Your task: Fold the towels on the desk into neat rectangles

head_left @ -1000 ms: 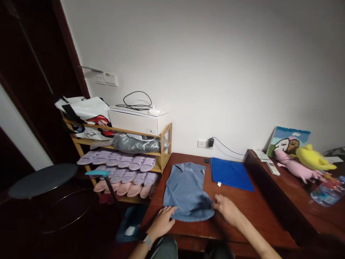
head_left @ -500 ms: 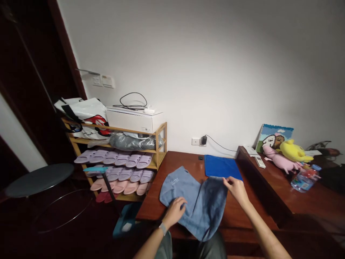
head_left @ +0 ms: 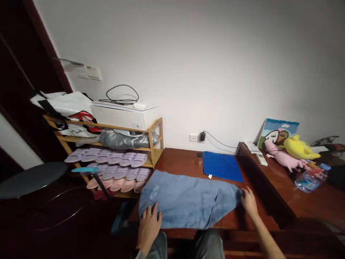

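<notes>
A grey-blue towel (head_left: 185,198) with white lettering at its left end lies spread across the wooden table (head_left: 175,162). Part of its right side is folded over at the lower edge. My left hand (head_left: 149,223) rests on the towel's lower left corner, fingers apart and flat. At the other end, my right hand (head_left: 249,202) pinches the towel's right corner between thumb and fingers. Behind the towel, a folded bright blue cloth (head_left: 222,167) with a small white tag lies near the wall.
Left of the table stands a wooden shoe rack (head_left: 157,151) holding several slippers (head_left: 114,156), a white box (head_left: 121,114) and a bag (head_left: 70,108). On the raised right-hand surface are a pink plush toy (head_left: 283,156), a yellow one (head_left: 299,147), a plastic bottle (head_left: 311,180) and a remote (head_left: 261,159).
My right hand has moved right and down, drawing the towel out flatter and wider. My left hand has shifted left and now lies flat on its corner. The view has turned slightly.
</notes>
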Tool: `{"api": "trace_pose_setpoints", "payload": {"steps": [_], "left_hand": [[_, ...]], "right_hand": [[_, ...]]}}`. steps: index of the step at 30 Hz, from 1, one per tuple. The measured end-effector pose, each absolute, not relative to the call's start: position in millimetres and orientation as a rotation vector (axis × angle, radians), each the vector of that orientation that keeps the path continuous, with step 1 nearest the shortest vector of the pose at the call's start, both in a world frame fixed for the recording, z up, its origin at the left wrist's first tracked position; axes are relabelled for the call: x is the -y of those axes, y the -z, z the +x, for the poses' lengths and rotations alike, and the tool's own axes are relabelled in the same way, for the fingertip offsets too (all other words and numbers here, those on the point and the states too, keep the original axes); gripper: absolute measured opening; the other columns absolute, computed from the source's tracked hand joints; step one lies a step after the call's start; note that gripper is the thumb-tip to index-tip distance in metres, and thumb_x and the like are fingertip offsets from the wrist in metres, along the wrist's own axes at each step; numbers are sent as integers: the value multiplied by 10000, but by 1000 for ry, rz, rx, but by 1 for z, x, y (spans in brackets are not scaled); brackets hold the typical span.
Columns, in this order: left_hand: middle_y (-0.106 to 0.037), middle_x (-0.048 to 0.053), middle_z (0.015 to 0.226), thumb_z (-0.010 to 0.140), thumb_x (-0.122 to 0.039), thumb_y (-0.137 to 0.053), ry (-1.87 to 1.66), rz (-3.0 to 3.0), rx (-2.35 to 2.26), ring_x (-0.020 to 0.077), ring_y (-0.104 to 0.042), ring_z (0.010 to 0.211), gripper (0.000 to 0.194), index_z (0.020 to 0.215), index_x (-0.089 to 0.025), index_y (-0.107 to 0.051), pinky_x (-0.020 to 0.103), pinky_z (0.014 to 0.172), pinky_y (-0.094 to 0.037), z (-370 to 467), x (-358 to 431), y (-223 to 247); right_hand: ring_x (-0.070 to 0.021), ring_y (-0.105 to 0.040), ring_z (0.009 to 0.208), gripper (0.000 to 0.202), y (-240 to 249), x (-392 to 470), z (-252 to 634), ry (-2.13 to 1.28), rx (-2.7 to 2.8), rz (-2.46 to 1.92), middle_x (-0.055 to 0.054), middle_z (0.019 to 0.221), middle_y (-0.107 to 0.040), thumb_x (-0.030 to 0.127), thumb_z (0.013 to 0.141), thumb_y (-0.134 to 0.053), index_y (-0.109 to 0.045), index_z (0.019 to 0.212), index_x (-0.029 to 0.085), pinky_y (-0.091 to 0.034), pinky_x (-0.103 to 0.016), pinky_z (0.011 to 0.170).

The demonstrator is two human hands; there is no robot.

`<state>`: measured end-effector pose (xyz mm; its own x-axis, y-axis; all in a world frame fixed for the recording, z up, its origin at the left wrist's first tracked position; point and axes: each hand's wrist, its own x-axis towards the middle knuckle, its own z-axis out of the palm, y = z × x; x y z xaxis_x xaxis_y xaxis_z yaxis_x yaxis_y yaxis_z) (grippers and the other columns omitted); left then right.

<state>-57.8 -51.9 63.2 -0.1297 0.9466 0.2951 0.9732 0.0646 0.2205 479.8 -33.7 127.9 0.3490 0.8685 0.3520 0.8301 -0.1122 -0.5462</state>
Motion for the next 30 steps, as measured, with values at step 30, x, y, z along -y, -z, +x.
{"api": "trace_pose_setpoints", "payload": {"steps": [30], "left_hand": [[-644, 131, 1537, 989, -310, -332, 364, -1958, 2129, 332, -517, 1486, 583, 1459, -188, -656, 533, 1246, -351, -130, 78, -60]], "right_hand": [[-396, -670, 1102, 339, -67, 142, 485, 244, 1832, -2095, -159, 1253, -733, 422, 918, -464, -737, 1108, 360, -522, -563, 908]]}}
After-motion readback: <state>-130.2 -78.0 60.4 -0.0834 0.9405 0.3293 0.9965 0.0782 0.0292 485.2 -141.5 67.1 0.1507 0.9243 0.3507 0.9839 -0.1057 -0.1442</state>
